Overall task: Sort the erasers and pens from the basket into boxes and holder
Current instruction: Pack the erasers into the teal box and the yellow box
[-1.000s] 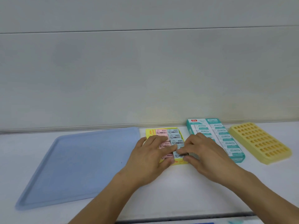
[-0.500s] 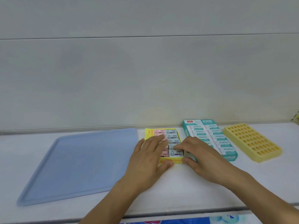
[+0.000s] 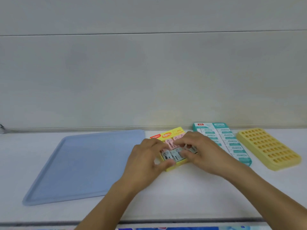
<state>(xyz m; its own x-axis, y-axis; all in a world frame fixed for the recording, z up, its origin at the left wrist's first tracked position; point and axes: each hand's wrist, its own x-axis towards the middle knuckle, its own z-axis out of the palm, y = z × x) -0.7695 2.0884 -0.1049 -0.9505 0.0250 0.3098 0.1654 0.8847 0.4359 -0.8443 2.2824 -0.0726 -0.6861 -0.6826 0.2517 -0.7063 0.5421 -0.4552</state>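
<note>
Two hands work over one box near the centre of the white table (image 3: 191,193). Items are listed from left to right.

1. Blue tray (image 3: 79,166): lies flat at the 9 o'clock side of the hands. No erasers or pens show on its visible surface.
2. Left hand (image 3: 146,161): fingers curled around the left and near edge of the yellow box (image 3: 172,134), thumb on the near corner. It appears to steady the box.
3. Yellow box: sits at the centre, directly between the two hands. Pink erasers (image 3: 169,143) fill its far rows; pale blue-grey erasers (image 3: 174,156) fill the near row. The box looks tilted or slightly lifted at its near end; motion blur prevents confirmation.
4. Right hand (image 3: 204,151): fingers bent, tips pressing or pinching erasers at the right part of the near row. Whether one eraser is actually pinched cannot be told.
5. Teal box (image 3: 232,143): at the 3 o'clock side of the right hand, just beside the yellow box, holding two columns of wrapped erasers.
6. Yellow holder (image 3: 269,148): at the far right, apart from the teal box. Its grid of holes shows no pens.

Step in hand, as judged: seating the last erasers level in the yellow box.

Next move, as judged: press the near row flush, release both hands, then set the box square. Excess pressure could pop neighbouring erasers out of line.
</note>
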